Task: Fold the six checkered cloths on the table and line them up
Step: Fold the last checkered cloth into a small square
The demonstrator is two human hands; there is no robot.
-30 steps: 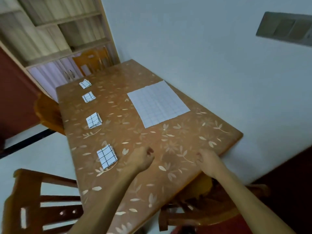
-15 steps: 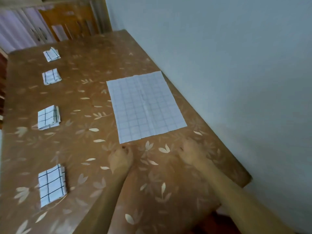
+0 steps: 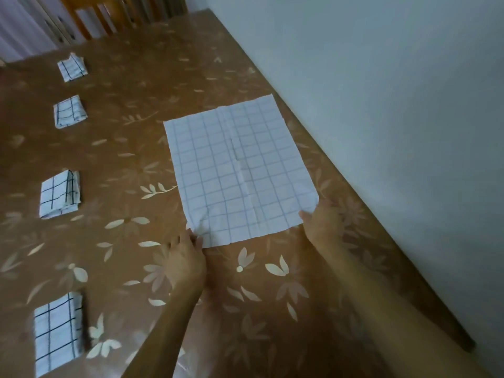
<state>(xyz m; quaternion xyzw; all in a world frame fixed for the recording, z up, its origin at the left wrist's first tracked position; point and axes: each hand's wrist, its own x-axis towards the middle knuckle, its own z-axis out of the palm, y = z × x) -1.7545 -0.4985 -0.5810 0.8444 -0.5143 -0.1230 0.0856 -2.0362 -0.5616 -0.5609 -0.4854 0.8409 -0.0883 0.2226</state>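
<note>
A white checkered cloth (image 3: 240, 170) lies spread flat on the brown flower-patterned table (image 3: 131, 148), close to the wall. My left hand (image 3: 185, 257) pinches its near left corner, where the fabric puckers. At the near right corner, my right hand (image 3: 321, 222) holds the edge between thumb and fingers. Several folded checkered cloths sit in a row along the table's left side: the nearest (image 3: 57, 331), one beyond it (image 3: 60, 195), another (image 3: 69, 111) and the farthest (image 3: 71, 67).
A pale wall (image 3: 395, 105) runs along the table's right edge. A wooden chair back (image 3: 114, 15) stands at the far end of the table, with a cabinet behind it.
Both hands moved forward from the table's near edge to the spread cloth and took hold of its two near corners. The camera came closer and tilted down.
</note>
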